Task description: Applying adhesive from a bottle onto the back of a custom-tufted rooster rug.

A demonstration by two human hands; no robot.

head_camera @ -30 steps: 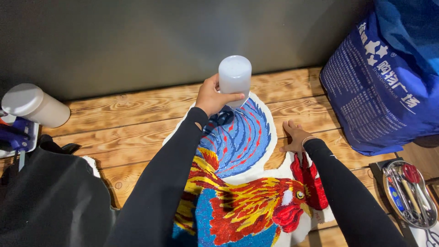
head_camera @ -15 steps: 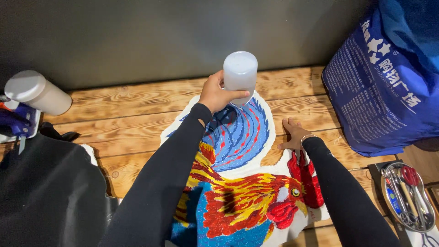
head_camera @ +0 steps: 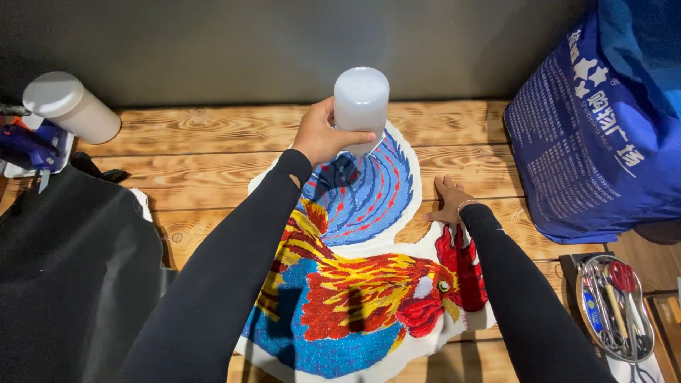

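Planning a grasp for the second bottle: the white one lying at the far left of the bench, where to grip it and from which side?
Judging by its pose, grip the white bottle across the middle of its round body, coming down from above. It lies tilted with its flat end up and toward the wall, so the long sides are exposed. The blue tool and black cloth crowd its lower end, so approaching from there looks awkward.

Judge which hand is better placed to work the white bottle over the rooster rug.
Left, probably: the left hand already grips the white bottle above the rooster rug, while the right hand lies flat at its edge.
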